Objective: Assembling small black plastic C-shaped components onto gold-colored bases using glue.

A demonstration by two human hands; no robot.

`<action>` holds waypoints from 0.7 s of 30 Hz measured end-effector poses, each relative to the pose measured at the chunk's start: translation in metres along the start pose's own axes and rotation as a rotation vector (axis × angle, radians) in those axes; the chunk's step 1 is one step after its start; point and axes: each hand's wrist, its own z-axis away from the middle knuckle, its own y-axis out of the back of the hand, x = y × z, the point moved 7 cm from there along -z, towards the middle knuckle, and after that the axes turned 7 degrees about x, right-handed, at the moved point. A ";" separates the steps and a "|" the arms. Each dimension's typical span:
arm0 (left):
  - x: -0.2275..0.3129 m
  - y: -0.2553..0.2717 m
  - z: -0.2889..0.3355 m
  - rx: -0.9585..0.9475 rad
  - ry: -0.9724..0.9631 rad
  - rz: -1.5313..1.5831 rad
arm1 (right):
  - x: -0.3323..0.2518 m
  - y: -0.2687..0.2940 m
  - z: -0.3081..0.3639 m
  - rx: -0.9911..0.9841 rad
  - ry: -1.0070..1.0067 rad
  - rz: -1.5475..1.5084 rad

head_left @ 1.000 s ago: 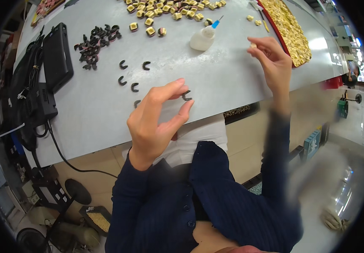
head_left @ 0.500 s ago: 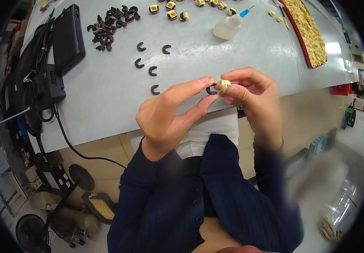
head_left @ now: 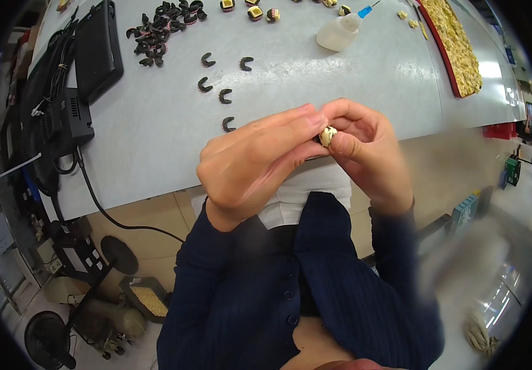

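My left hand [head_left: 247, 157] pinches a small black C-shaped piece [head_left: 318, 139], mostly hidden now behind the fingertips. Between the thumb and fingers of my right hand [head_left: 374, 151] is a small cream-coloured block [head_left: 328, 136]. The two pieces meet at my fingertips, just above the table's near edge; how far one sits inside the other is hidden. Several loose black C-shaped pieces [head_left: 225, 96] lie spaced out on the table beyond my left hand. Farther back is a pile of the same pieces [head_left: 164, 31].
Cream blocks fitted with black pieces [head_left: 254, 13] sit at the far side. A translucent bottle [head_left: 338, 34] with a blue needle tip stands nearby. At right lies a red-rimmed tray [head_left: 441, 60] of cream pieces. A black flat device [head_left: 98, 52] and cable [head_left: 102, 213] occupy the left.
My hands have come together, bringing the black C-shaped piece and the cream block into contact. The gap between them has closed, and my left fingers now cover most of the black piece.
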 end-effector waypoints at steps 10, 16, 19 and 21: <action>0.001 -0.010 -0.012 -0.203 0.065 -0.154 | -0.001 0.014 -0.002 -0.011 0.082 0.066; 0.011 -0.009 -0.011 -0.157 -0.067 -0.249 | -0.011 0.003 0.002 0.026 0.064 0.113; 0.022 -0.006 0.002 -0.119 -0.222 -0.211 | -0.007 0.001 0.008 -0.058 0.091 0.148; 0.025 -0.010 0.000 -0.164 -0.244 -0.199 | -0.009 0.005 0.010 -0.043 0.159 0.182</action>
